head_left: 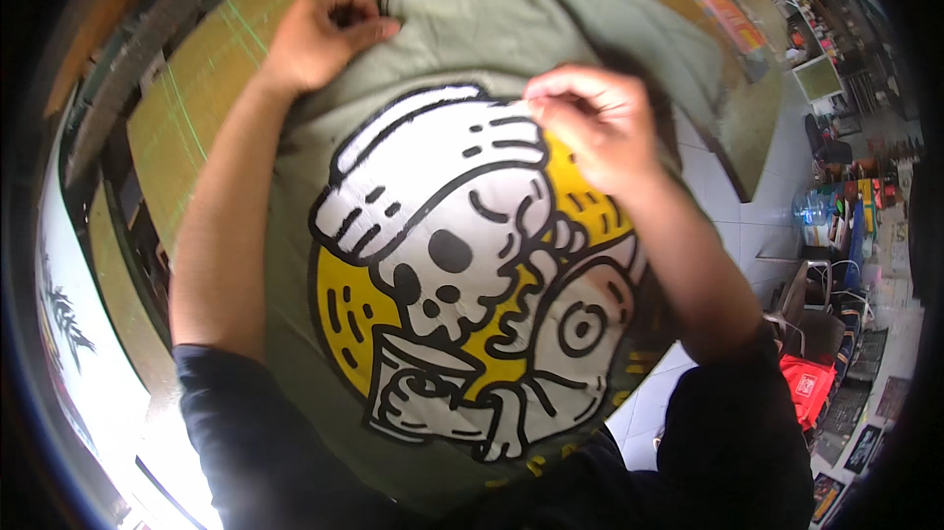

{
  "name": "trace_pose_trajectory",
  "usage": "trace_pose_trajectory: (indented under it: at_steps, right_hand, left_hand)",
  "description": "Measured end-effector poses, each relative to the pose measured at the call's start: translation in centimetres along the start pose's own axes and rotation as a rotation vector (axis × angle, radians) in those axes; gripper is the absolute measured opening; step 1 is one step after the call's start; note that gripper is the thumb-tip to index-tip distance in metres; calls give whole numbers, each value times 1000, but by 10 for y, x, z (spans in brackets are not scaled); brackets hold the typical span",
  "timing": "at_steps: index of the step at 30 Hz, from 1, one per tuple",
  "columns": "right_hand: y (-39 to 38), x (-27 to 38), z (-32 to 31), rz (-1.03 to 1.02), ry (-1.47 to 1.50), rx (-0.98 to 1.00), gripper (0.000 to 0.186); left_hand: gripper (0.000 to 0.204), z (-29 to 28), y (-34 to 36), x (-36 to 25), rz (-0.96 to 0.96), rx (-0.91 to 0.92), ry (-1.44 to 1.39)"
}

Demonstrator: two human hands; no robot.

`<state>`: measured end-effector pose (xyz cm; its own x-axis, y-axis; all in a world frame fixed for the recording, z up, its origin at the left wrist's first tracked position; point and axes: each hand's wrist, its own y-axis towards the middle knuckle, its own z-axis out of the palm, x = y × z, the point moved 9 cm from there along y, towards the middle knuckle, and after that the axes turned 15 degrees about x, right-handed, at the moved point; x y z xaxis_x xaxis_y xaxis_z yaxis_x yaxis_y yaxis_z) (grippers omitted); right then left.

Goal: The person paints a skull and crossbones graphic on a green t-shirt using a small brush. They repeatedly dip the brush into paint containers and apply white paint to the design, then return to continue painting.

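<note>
Head cam looking down: an olive green t-shirt [462, 48] with a big skull print [472, 274] in white, black and yellow is spread over the tabletop [206, 88], filling the middle of the view. The left hand [320, 38] at 11 o'clock has its fingers clamped on the shirt's top edge. The right hand [590, 127] at 1 o'clock has its fingers together, pinching fabric at the print's top. A red bag [808, 387] sits on the floor at 4 o'clock.
</note>
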<state>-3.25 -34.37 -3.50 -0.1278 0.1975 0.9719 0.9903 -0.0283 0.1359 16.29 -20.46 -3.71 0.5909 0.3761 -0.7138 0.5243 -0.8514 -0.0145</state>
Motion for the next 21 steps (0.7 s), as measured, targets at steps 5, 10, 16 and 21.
trace_pose_trajectory:
  at_steps: [5,10,16,21]
  right_hand:
    - [13,-10,-5,-170,-90,-60,9]
    - [-16,17,-57,-129,263,-241,10]
    - [-193,87,-158,-290,401,-374,17]
    - [-412,-2,-287,-162,509,-560,15]
  left_hand:
    - [38,-17,-11,15,-118,-152,-198]
    - [36,-109,-13,-30,119,-278,-102]
    - [51,-177,-250,-142,-16,-715,-100]
    - [45,-4,-528,-173,-312,-965,618]
